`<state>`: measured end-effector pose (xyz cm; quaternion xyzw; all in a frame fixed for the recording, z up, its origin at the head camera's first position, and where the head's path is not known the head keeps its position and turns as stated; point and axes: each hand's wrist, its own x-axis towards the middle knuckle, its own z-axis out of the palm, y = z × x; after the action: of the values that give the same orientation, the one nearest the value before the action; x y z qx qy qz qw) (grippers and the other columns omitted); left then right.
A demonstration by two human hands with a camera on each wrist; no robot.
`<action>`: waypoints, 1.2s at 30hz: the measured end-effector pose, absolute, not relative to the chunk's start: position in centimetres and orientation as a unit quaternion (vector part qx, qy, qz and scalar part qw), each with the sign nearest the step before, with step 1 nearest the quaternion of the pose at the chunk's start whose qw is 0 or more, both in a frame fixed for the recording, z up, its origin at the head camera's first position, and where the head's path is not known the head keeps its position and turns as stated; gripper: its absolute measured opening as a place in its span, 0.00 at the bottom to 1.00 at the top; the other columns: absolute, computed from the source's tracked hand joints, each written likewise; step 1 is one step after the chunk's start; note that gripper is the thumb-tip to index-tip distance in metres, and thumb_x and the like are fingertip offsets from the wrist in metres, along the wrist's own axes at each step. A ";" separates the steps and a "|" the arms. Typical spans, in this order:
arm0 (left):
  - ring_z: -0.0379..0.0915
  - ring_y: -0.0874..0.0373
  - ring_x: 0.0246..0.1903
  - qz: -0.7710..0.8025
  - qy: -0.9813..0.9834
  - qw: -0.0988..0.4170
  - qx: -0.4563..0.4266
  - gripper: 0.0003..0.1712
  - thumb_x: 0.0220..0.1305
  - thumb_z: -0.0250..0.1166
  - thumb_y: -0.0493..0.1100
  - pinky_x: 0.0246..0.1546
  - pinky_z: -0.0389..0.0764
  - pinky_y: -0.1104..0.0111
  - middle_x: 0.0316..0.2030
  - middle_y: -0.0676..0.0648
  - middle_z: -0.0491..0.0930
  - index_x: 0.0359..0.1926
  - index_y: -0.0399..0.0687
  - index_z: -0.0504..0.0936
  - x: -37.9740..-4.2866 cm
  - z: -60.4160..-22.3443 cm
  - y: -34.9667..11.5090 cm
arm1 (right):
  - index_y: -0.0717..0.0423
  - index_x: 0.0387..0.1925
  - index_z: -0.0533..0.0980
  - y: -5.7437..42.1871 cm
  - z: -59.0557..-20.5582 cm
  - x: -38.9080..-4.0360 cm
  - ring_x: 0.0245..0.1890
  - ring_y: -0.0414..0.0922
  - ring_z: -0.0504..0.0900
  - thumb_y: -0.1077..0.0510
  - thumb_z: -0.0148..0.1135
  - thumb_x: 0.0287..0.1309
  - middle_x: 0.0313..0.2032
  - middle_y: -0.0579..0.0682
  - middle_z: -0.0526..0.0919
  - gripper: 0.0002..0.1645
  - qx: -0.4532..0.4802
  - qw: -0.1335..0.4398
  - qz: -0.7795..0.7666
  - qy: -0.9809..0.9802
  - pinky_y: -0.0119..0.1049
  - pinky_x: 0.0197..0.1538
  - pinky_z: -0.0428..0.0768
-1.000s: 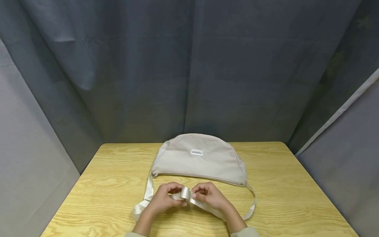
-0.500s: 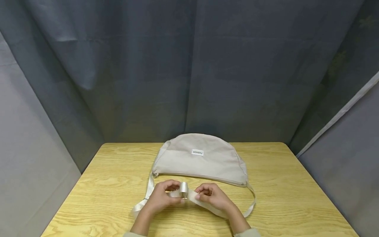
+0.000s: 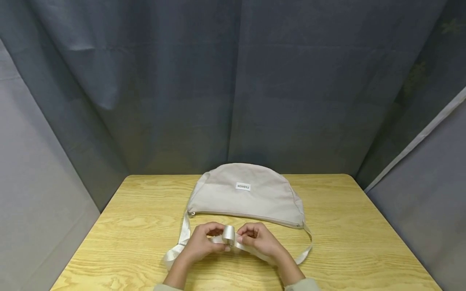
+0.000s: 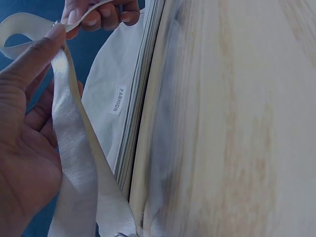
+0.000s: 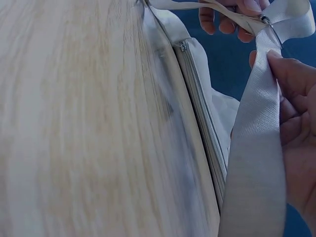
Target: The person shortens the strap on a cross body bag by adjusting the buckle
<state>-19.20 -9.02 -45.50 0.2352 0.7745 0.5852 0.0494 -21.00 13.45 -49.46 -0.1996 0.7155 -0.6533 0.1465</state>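
Note:
A beige shoulder bag point(image 3: 244, 198) with a white FASHION label lies on the wooden table, its zip edge toward me. Its cream strap point(image 3: 228, 233) rises in a small loop between my hands. My left hand point(image 3: 202, 242) pinches the strap between thumb and fingers beside this loop. On the other side, my right hand point(image 3: 258, 241) pinches the strap point(image 5: 256, 128) with thumb and forefinger. A thin metal strap buckle point(image 5: 270, 28) sits at the base of the loop in the right wrist view. Part of the left hand's fingers is hidden behind the strap.
The wooden table point(image 3: 349, 242) extends on both sides of the bag. A dark curtain point(image 3: 291, 89) hangs behind its far edge, and pale panels point(image 3: 426, 194) stand at left and right. Slack strap trails beside the left wrist.
The right hand drew slightly away to the right, then came back toward the left hand. The loop shifted a little with this. Both hands keep their pinch, and the bag stays in place.

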 end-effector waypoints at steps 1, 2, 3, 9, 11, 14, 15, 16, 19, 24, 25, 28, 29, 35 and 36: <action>0.76 0.52 0.36 0.585 0.775 0.049 0.234 0.22 0.40 0.76 0.33 0.38 0.78 0.59 0.36 0.48 0.81 0.41 0.42 0.82 -19.2 -45.5 -9.0 | 0.68 0.37 0.77 13.4 -49.4 -21.0 0.28 0.41 0.76 0.64 0.62 0.56 0.29 0.54 0.79 0.09 -0.202 0.143 -0.654 0.715 0.31 0.32 0.75; 0.76 0.51 0.36 0.584 0.776 0.048 0.234 0.22 0.40 0.76 0.33 0.38 0.78 0.59 0.35 0.48 0.81 0.41 0.42 0.82 -19.2 -45.5 -9.0 | 0.69 0.37 0.77 13.4 -49.4 -20.9 0.28 0.41 0.76 0.65 0.62 0.56 0.29 0.54 0.79 0.09 -0.203 0.140 -0.656 0.714 0.31 0.32 0.75; 0.76 0.51 0.36 0.584 0.776 0.047 0.233 0.22 0.39 0.77 0.33 0.38 0.78 0.59 0.35 0.47 0.81 0.41 0.41 0.82 -19.2 -45.5 -9.1 | 0.69 0.38 0.77 13.3 -49.4 -20.9 0.28 0.41 0.77 0.65 0.62 0.56 0.29 0.54 0.79 0.10 -0.202 0.140 -0.659 0.711 0.31 0.32 0.75; 0.76 0.45 0.36 0.584 0.776 0.035 0.235 0.22 0.37 0.77 0.34 0.38 0.77 0.57 0.34 0.48 0.81 0.39 0.41 0.82 -19.3 -45.8 -9.3 | 0.65 0.48 0.74 12.7 -49.5 -20.4 0.34 0.47 0.77 0.67 0.65 0.51 0.36 0.56 0.79 0.20 -0.231 0.130 -0.654 0.708 0.35 0.37 0.77; 0.76 0.44 0.35 0.584 0.776 0.029 0.236 0.22 0.37 0.78 0.34 0.38 0.77 0.56 0.33 0.48 0.81 0.38 0.41 0.82 -19.6 -46.3 -9.3 | 0.63 0.50 0.73 12.4 -49.4 -20.2 0.36 0.49 0.77 0.67 0.68 0.48 0.37 0.55 0.79 0.25 -0.237 0.121 -0.648 0.714 0.37 0.40 0.76; 0.76 0.46 0.35 0.579 0.781 0.021 0.233 0.22 0.37 0.78 0.35 0.38 0.77 0.57 0.33 0.50 0.81 0.38 0.43 0.82 -20.2 -47.6 -9.5 | 0.61 0.51 0.73 12.1 -49.2 -19.9 0.38 0.50 0.75 0.66 0.71 0.45 0.39 0.54 0.79 0.28 -0.238 0.109 -0.641 0.722 0.39 0.43 0.73; 0.76 0.48 0.34 0.576 0.783 0.019 0.232 0.22 0.37 0.78 0.36 0.38 0.77 0.58 0.32 0.51 0.81 0.38 0.44 0.83 -20.4 -48.0 -9.5 | 0.60 0.51 0.73 12.0 -49.0 -19.8 0.39 0.51 0.75 0.65 0.72 0.44 0.39 0.54 0.79 0.29 -0.237 0.107 -0.637 0.725 0.39 0.43 0.73; 0.77 0.50 0.34 0.576 0.785 0.018 0.230 0.22 0.36 0.78 0.37 0.38 0.77 0.58 0.32 0.52 0.81 0.38 0.46 0.83 -20.6 -48.5 -9.5 | 0.60 0.50 0.73 11.9 -48.7 -19.7 0.39 0.51 0.75 0.65 0.72 0.43 0.39 0.54 0.79 0.29 -0.236 0.104 -0.634 0.729 0.40 0.44 0.72; 0.76 0.55 0.34 0.574 0.785 0.016 0.233 0.22 0.36 0.79 0.40 0.38 0.77 0.61 0.31 0.54 0.81 0.38 0.49 0.83 -21.0 -49.2 -9.6 | 0.61 0.48 0.74 11.8 -47.7 -19.2 0.38 0.53 0.74 0.66 0.72 0.42 0.38 0.55 0.78 0.27 -0.237 0.095 -0.627 0.736 0.42 0.43 0.71; 0.76 0.56 0.34 0.578 0.779 0.019 0.242 0.22 0.37 0.79 0.43 0.37 0.77 0.63 0.32 0.54 0.81 0.38 0.51 0.83 -21.0 -49.4 -9.7 | 0.62 0.46 0.75 11.7 -46.4 -18.7 0.36 0.55 0.74 0.68 0.72 0.41 0.36 0.56 0.79 0.26 -0.228 0.095 -0.626 0.740 0.45 0.42 0.70; 0.76 0.55 0.34 0.580 0.778 0.020 0.242 0.22 0.37 0.79 0.43 0.37 0.77 0.63 0.32 0.54 0.81 0.38 0.50 0.83 -21.0 -49.4 -9.7 | 0.62 0.46 0.75 11.7 -46.3 -18.7 0.36 0.55 0.74 0.68 0.72 0.41 0.36 0.56 0.79 0.26 -0.226 0.096 -0.626 0.740 0.45 0.43 0.70; 0.76 0.53 0.35 0.580 0.778 0.025 0.238 0.22 0.37 0.79 0.43 0.38 0.77 0.61 0.33 0.54 0.81 0.39 0.50 0.83 -20.9 -49.1 -9.7 | 0.63 0.45 0.76 11.6 -46.3 -18.8 0.35 0.56 0.74 0.67 0.72 0.41 0.36 0.56 0.79 0.25 -0.220 0.094 -0.628 0.740 0.45 0.42 0.70; 0.76 0.53 0.36 0.576 0.782 0.025 0.237 0.23 0.37 0.79 0.44 0.39 0.76 0.60 0.33 0.55 0.81 0.39 0.51 0.83 -20.9 -48.9 -9.7 | 0.63 0.45 0.76 11.7 -46.3 -18.7 0.35 0.56 0.74 0.67 0.72 0.41 0.35 0.56 0.79 0.25 -0.218 0.093 -0.630 0.740 0.45 0.42 0.70; 0.74 0.54 0.41 0.549 0.804 0.017 0.226 0.25 0.37 0.78 0.50 0.45 0.69 0.53 0.39 0.53 0.81 0.41 0.50 0.83 -20.7 -48.6 -10.5 | 0.63 0.43 0.76 12.0 -46.2 -18.5 0.33 0.57 0.74 0.67 0.73 0.40 0.33 0.58 0.79 0.24 -0.219 0.075 -0.623 0.748 0.42 0.40 0.71; 0.73 0.53 0.41 0.546 0.807 0.016 0.223 0.25 0.38 0.78 0.51 0.45 0.69 0.53 0.38 0.52 0.81 0.40 0.49 0.83 -20.6 -48.6 -10.8 | 0.63 0.43 0.76 12.1 -46.3 -18.4 0.33 0.57 0.74 0.67 0.72 0.40 0.33 0.59 0.79 0.24 -0.223 0.070 -0.620 0.749 0.42 0.40 0.72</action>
<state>-20.62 -10.80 -48.56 0.2230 0.8073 0.5462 0.0158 -18.45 12.05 -46.25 -0.2227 0.7494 -0.6196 0.0698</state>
